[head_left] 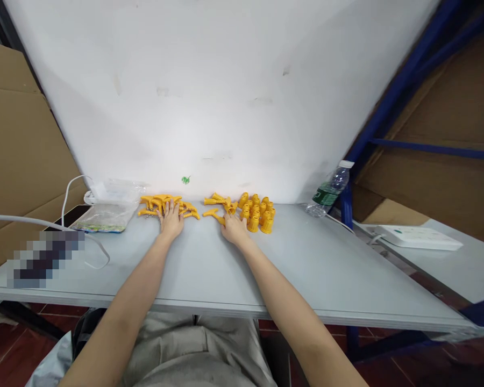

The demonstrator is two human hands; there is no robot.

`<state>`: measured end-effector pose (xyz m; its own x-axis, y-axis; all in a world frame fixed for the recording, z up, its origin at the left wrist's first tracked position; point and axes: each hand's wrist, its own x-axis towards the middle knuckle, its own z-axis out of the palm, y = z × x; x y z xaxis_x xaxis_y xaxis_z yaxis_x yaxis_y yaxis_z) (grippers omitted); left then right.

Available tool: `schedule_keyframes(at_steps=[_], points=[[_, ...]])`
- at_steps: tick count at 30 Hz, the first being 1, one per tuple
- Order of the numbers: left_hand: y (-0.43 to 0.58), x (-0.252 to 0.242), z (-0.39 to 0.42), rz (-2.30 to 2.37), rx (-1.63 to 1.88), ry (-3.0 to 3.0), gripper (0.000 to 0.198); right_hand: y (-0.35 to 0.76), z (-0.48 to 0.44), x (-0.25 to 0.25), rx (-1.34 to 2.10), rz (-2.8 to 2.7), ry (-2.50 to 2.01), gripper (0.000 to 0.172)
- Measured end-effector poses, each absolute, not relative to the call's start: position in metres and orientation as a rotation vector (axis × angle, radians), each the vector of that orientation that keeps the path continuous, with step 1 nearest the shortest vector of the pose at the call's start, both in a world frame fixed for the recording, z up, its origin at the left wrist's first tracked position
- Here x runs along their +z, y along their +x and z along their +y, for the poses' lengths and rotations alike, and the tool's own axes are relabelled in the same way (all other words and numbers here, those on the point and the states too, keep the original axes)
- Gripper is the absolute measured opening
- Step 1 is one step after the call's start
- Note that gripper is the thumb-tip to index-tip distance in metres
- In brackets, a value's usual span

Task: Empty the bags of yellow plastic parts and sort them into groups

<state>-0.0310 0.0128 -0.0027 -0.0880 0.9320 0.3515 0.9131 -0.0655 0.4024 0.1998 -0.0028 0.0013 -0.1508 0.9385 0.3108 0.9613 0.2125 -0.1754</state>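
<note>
My left hand (171,220) lies flat with its fingers spread over a pile of yellow curved plastic handles (160,201); small metal bits show among them. My right hand (234,228) reaches in between a few yellow handle pieces (214,199) and a cluster of yellow cone-like plastic caps (267,224). Its fingers look apart, and a short curved yellow piece (213,214) touches or lies close beside its thumb side. Part of the fingertips is hidden among the pieces. The caps stand upright, grouped closely to the right of this hand.
Behind the grey table (210,274) rises a white panel (226,97). Plastic bags (107,212), a phone (70,214) and a white cable (99,244) lie at left. On the right, a plastic bottle (328,192) leans near a blue frame; a power strip (419,237) lies beyond.
</note>
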Motion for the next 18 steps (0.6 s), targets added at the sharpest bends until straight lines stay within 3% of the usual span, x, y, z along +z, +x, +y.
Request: schedule_keyframes(at_steps=[7, 14, 18], points=[[-0.027, 0.001, 0.008, 2.123, 0.914, 2.2, 0.052, 0.2, -0.004, 0.003, -0.168, -2.16, -1.723, 0.024], [-0.011, 0.01, -0.003, 1.579, 0.926, 2.655, 0.043, 0.201, -0.004, 0.011, -0.292, -2.184, -1.446, 0.033], [-0.003, 0.007, -0.005, 1.6, 0.914, 2.648, 0.043, 0.201, -0.004, 0.013, -0.287, -2.197, -1.331, 0.035]])
